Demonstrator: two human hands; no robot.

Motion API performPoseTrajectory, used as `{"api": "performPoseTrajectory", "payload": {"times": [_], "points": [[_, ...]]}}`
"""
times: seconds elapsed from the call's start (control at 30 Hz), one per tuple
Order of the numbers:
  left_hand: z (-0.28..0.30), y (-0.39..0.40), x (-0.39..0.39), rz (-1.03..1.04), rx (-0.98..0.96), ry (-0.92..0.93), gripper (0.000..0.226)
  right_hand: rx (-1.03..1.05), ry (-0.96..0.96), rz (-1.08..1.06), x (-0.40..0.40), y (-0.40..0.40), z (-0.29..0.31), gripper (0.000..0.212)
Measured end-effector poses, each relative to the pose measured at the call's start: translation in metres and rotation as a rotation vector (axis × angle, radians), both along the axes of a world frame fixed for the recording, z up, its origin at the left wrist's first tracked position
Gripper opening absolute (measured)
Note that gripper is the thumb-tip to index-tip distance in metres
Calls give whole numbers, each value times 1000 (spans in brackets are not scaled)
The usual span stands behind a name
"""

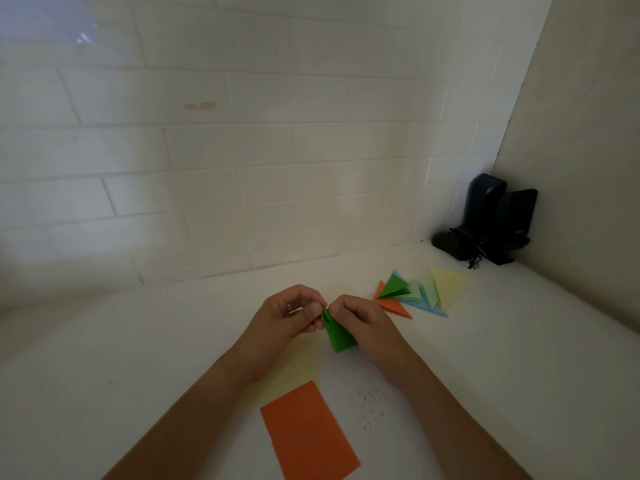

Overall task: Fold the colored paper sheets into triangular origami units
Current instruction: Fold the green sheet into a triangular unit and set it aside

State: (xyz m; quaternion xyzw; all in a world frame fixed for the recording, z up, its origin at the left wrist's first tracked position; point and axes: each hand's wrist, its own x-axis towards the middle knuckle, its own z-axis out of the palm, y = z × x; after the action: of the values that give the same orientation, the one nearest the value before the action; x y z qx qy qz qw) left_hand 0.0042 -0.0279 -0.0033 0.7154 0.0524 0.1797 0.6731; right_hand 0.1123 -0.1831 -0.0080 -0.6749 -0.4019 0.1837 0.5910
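Several folded triangles (420,292) lie right of centre while our left hand (289,315) and right hand (360,318) pinch the green unit (337,336); orange sheet (308,433) and yellow sheet (294,368) remain.

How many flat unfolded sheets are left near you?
2: the orange sheet nearest the camera, and a yellow sheet partly under it and under the left forearm. More may be hidden beneath.

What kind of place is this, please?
Probably a home counter or table in a corner: a white tiled wall, a plain white surface and a small black device standing in the corner.
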Motion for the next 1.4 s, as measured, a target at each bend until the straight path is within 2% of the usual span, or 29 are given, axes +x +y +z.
{"api": "performPoseTrajectory", "payload": {"times": [0.23,0.4,1.0,1.2,1.4], "points": [[0,-2,1,62,-46,28,17,37,-39,11,3,0,-4,20],[-2,-2,1,163,18,45,14,53,-77,19,5,1,-6,17],[-1,-1,0,186,141,37,10,41,-80,-31,9,7,-14,16],[-2,6,4,333,-14,49,16,75,-48,-91,9,4,-13,2],[-3,2,2,262,114,82,9,119,-78,-129,8,5,-12,17]]}}
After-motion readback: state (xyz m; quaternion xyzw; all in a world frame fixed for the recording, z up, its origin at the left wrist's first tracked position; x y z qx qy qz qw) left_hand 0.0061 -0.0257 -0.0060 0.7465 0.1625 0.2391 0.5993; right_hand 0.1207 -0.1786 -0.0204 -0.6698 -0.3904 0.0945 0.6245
